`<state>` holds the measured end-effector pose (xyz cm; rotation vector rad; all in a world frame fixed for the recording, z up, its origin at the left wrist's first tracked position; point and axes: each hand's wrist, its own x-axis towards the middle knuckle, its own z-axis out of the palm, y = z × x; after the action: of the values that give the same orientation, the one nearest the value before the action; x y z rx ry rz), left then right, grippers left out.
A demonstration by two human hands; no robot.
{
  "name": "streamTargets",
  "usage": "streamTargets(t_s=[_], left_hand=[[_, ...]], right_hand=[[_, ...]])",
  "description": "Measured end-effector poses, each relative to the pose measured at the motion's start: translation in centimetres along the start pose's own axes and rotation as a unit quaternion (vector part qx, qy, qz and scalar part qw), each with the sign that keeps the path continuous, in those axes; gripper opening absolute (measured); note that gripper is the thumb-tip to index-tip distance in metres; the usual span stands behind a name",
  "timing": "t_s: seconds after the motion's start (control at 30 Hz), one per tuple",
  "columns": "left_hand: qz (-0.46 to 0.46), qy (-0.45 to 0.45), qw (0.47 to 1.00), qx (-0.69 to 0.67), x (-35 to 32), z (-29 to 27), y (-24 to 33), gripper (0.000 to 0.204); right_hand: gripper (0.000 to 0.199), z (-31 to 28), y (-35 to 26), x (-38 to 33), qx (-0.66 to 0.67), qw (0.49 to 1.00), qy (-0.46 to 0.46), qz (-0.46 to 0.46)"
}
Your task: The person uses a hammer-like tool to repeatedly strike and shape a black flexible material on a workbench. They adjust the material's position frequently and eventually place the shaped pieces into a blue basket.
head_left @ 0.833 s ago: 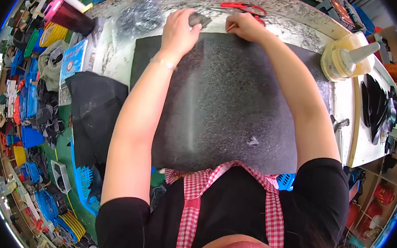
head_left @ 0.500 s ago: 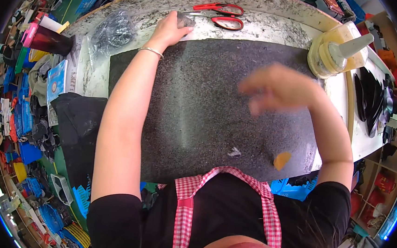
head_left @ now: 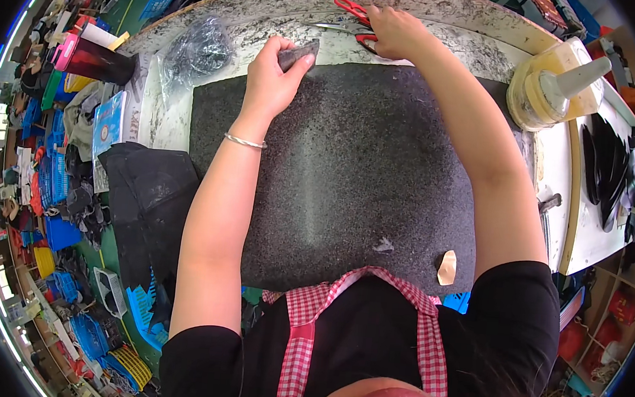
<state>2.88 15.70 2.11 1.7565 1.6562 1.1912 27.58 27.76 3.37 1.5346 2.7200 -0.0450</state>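
Observation:
My left hand is closed round a dark grey block, rough like stone, above the far left edge of a black speckled mat. Beyond the mat's far edge, my right hand grips the red-handled scissors. Its fingers cover part of the handles, and the blades point left. On the near right part of the mat lies a small tan piece. A little grey scrap is left of it.
A clear plastic bag and a dark tumbler with a pink lid stand at the left. Black folded cloth hangs over the left edge. A glue bottle is at the far right, near black cut pieces.
My right hand has moved from over the mat to the scissors, whose handles have shifted. My left hand has lifted the grey block off the table and drawn it slightly nearer.

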Motion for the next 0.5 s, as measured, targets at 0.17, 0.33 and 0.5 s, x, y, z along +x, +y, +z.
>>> streamTargets(t_s=[0.17, 0.33, 0.5], left_hand=[[-0.007, -0.024, 1.000, 0.001, -0.9, 0.4, 0.3, 0.035], [0.026, 0.020, 0.999, 0.000, 1.2, 3.2, -0.6, 0.022], [0.192, 0.001, 0.978, 0.083, 6.7, 7.9, 0.3, 0.032]], right_hand=[[0.050, 0.3, 1.6, -1.0, 0.018, 0.999, 0.009, -0.048], [0.049, -0.6, 4.4, -3.8, 0.061, 0.997, -0.022, -0.030], [0.051, -3.7, 5.2, -14.1, 0.073, 0.997, 0.019, -0.013]])
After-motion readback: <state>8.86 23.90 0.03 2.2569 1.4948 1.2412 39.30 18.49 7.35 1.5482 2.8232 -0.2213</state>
